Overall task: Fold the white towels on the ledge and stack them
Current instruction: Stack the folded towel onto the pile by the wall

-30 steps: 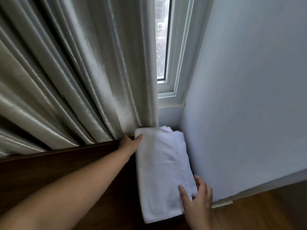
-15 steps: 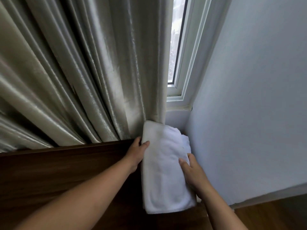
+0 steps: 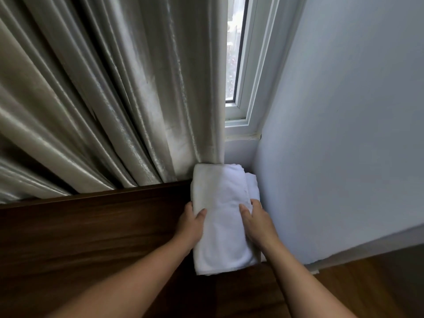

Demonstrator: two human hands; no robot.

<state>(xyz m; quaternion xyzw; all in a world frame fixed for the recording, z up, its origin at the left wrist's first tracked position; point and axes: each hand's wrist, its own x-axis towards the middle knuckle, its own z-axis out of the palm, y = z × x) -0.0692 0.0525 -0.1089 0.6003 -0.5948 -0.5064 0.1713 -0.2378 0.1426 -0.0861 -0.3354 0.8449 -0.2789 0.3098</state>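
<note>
White towel [image 3: 223, 216], dark brown wood-grain ledge [image 3: 91, 230], shiny beige curtain [image 3: 103, 88]

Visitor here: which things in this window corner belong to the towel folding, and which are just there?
Belongs to the job: folded white terry towel; second white towel beneath it; dark wooden ledge; left hand and right hand gripping the top towel's sides.
Just there: shiny beige pleated curtain; white-framed window; pale blue-grey wall.

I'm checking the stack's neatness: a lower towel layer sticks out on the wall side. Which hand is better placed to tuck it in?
Right, probably. The right hand holds the wall-side edge of the top towel, just short of the protruding layer; the left hand holds the opposite edge.
</note>
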